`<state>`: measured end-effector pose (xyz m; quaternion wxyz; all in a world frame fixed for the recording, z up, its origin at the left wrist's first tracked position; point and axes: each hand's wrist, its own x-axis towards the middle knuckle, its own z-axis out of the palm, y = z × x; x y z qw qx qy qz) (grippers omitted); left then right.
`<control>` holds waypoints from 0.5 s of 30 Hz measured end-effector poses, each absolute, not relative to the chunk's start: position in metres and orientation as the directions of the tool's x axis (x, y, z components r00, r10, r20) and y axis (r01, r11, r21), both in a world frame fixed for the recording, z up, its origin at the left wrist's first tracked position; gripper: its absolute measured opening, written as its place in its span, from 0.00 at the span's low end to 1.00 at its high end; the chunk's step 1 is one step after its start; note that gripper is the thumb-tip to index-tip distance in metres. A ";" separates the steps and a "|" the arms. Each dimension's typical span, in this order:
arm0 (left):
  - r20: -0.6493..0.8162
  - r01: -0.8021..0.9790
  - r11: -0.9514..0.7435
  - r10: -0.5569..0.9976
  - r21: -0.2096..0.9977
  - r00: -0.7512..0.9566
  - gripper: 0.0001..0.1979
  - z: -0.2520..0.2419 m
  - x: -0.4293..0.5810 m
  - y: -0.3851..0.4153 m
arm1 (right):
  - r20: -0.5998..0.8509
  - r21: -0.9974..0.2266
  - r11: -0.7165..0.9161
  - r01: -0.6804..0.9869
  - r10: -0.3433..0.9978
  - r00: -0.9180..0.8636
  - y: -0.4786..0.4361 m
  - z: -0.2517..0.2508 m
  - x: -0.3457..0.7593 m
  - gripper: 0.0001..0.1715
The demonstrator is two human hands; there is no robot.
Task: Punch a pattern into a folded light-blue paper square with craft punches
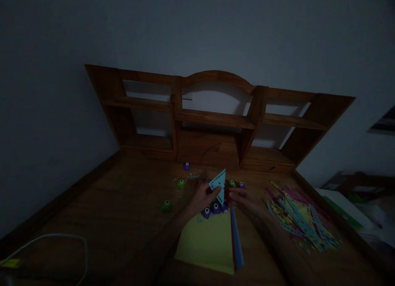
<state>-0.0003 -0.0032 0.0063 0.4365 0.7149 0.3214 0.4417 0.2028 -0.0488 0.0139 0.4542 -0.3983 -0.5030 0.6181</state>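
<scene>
My left hand (204, 196) pinches a light blue folded paper (219, 181), triangular in outline, with small punched holes along its edges. Just right of it, my right hand (242, 198) has its fingers closed at a small red craft punch (227, 195), partly hidden by the paper and fingers. Around both hands sit several small punches with white eye-like tops: a purple punch (216, 208) in front, a green punch (232, 183) behind, others beside. Below the hands lies a stack of yellow paper (206, 245), with red and blue sheets showing at its right edge.
A wooden shelf unit (216, 119) stands along the back of the desk (117, 220). To the right is a pile of coloured paper strips (304, 218). A green punch (166, 205) sits on the left, paper bits lie behind, and a white cable (61, 235) curves at front left.
</scene>
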 end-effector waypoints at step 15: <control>0.470 0.123 -0.559 0.780 0.820 0.412 0.14 0.021 -0.001 -0.008 | -0.035 -0.988 -0.068 -0.140 0.973 -0.226 -0.049 0.010 0.205 0.14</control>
